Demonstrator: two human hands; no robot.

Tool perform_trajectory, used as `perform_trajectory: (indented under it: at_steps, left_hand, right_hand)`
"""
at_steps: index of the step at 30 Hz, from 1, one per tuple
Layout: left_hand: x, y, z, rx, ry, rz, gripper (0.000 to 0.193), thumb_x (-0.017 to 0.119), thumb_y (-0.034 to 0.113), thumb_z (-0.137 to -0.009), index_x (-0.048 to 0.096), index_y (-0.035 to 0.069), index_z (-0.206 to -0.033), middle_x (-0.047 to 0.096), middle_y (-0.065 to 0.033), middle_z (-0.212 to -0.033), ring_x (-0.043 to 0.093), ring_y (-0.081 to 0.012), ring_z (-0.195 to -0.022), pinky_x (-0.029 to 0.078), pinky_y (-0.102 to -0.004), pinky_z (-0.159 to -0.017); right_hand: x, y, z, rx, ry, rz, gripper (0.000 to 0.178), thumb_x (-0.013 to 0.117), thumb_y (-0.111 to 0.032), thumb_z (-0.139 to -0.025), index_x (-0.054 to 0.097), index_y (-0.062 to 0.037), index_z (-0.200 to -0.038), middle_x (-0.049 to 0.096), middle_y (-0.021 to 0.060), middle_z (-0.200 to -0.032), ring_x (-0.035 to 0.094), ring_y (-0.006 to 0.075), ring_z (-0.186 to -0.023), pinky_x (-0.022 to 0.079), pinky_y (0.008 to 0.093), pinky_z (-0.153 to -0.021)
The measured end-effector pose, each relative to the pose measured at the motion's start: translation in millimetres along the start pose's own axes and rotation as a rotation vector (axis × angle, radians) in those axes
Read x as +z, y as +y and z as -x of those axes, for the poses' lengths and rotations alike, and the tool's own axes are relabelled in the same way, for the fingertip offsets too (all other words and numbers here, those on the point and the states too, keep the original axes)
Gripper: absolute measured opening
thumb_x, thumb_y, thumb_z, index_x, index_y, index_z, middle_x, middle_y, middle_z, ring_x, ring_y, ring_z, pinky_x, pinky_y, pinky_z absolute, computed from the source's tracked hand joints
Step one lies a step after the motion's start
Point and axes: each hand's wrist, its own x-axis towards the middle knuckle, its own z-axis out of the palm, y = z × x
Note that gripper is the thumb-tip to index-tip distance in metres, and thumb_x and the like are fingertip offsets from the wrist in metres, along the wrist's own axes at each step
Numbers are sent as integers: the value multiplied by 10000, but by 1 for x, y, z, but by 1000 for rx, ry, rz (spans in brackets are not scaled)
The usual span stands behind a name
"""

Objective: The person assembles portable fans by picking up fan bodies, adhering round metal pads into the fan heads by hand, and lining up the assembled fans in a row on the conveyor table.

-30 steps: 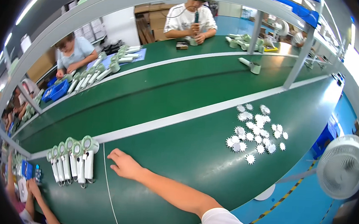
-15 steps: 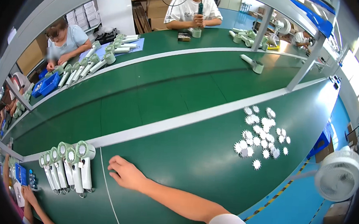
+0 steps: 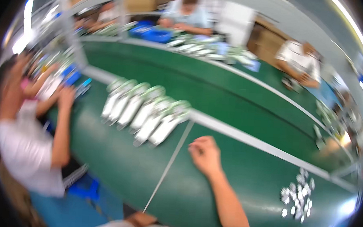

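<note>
My right hand hovers over or rests on the green table, just right of a thin pale line. Its fingers are half bent and somewhat blurred, with a gap between them and nothing visible in them. Left of that line lies a row of several white and pale green handheld fans, handles toward me; my hand is nearest to these but apart from them. At the lower edge a blurred patch of skin beside white cloth may be my left hand or arm; no fingers can be made out there.
Several small white toothed discs lie loose at the right of the table. A metal rail borders its far side, with another green surface beyond. A co-worker sits close at left; others work across, near a blue bin.
My view has swung left, so the fans and co-worker sit further into the picture and everything is blurred. My right hand's fingers look more bent; the fans still lie in their row.
</note>
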Motion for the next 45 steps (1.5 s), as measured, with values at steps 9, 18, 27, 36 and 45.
perform_trajectory:
  at_steps: [9, 18, 27, 36, 45]
  left_hand:
    - [-34, -43, 19, -293, 74, 3, 448, 613, 233, -919, 578, -8, -1295, 594, -247, -1305, 564, -399, -1197, 422, -472, -1023]
    - [-222, 41, 105, 34, -412, 230, 317, 603, 248, -871, 734, -39, -904, 686, -288, -886, 637, -446, -786, 504, -527, -823]
    - [-341, 103, 113, 923, 1069, 320, 152, 596, 11, -864, 659, -26, -997, 655, -104, -1087, 548, -204, -658, 434, -324, -501]
    - [-345, 75, 3, 882, 703, 389, 102, 605, 73, -940, 676, 130, -986, 690, -186, -1156, 578, -250, -698, 432, -300, -513]
    - [-309, -85, -63, 53, 157, -291, 705, 634, 467, -922, 477, -6, -1420, 384, -258, -1545, 326, -435, -1467, 281, -564, -1180]
  right_hand:
    - [-20, 24, 30, -57, 23, -37, 83, 714, -70, -900, 721, -20, -966, 641, 107, -1116, 650, 195, -901, 539, 302, -771]
    - [-9, 32, 31, -36, 28, -74, 89, 728, -52, -881, 739, -23, -963, 631, 114, -1123, 642, 201, -940, 538, 300, -770]
    - [-12, 1, 26, -14, 94, 123, 94, 747, -97, -882, 749, -36, -954, 655, 111, -1090, 662, 210, -907, 562, 310, -766]
    - [-75, 7, -19, 310, -313, -13, 219, 743, -216, -886, 760, -26, -993, 756, 113, -917, 711, 179, -820, 564, 324, -781]
    - [-261, 161, -32, 404, 6, 864, 286, 726, -295, -857, 742, -115, -1079, 726, 108, -1104, 701, 307, -998, 560, 422, -866]
